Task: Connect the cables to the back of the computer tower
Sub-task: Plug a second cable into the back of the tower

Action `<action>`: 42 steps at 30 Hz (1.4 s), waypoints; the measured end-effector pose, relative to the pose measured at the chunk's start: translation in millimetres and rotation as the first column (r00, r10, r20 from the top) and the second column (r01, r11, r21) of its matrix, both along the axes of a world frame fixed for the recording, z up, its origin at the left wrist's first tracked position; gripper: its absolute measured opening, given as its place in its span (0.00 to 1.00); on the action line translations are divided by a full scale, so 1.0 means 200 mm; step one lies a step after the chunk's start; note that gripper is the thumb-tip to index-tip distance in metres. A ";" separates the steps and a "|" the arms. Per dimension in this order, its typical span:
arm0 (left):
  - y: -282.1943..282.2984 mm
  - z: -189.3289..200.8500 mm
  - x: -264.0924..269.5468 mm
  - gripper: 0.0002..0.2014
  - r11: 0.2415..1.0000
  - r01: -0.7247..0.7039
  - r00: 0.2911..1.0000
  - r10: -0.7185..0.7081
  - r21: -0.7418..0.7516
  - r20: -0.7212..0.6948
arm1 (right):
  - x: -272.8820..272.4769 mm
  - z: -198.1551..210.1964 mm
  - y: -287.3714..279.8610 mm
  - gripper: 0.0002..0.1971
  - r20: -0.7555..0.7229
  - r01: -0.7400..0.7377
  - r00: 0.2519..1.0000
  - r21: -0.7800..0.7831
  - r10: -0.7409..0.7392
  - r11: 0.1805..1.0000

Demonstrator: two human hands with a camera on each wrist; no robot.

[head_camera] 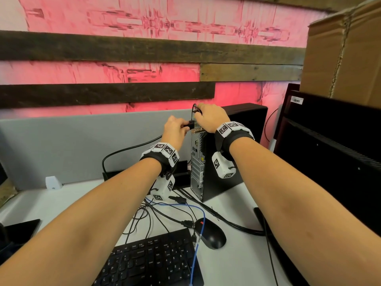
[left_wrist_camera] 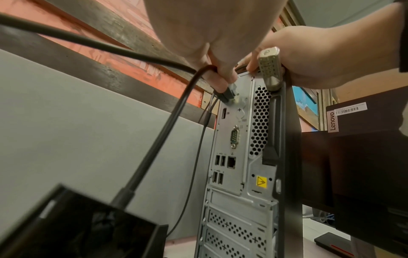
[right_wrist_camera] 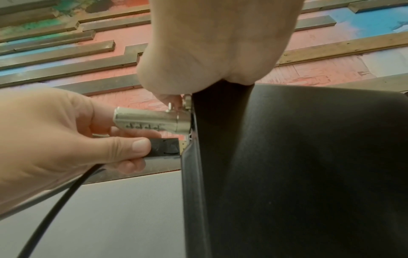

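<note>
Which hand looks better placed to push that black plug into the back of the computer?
Probably the left hand: it already pinches the black plug against the tower's rear panel, while the right hand rests on the tower's top.

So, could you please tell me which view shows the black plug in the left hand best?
The right wrist view: the black plug shows large and sharp, pinched by the left hand. The left wrist view shows it blurred under the fingers; in the head view it is tiny.

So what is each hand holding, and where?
The left hand pinches the black plug by its body. The right hand holds the tower's top edge.
</note>
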State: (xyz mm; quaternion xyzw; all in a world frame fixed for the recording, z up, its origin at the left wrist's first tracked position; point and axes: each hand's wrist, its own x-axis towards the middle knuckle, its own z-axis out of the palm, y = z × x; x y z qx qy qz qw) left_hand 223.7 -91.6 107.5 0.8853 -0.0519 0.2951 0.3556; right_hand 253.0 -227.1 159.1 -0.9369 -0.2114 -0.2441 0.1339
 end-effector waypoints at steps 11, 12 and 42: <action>-0.02 0.03 -0.02 0.14 0.997 -0.063 0.998 0.063 0.048 -0.001 | 0.00 -0.01 0.01 0.15 0.018 0.009 1.000 0.025 -0.009 1.000; -0.03 0.03 -0.02 0.13 0.997 -0.070 0.998 0.070 0.033 -0.003 | 0.00 -0.01 0.00 0.15 0.020 0.009 1.000 0.026 -0.009 1.000; -0.08 -0.02 -0.01 0.14 0.983 -0.104 0.981 0.127 -0.153 0.145 | 0.02 -0.03 0.01 0.15 0.078 0.025 0.997 0.051 -0.029 0.998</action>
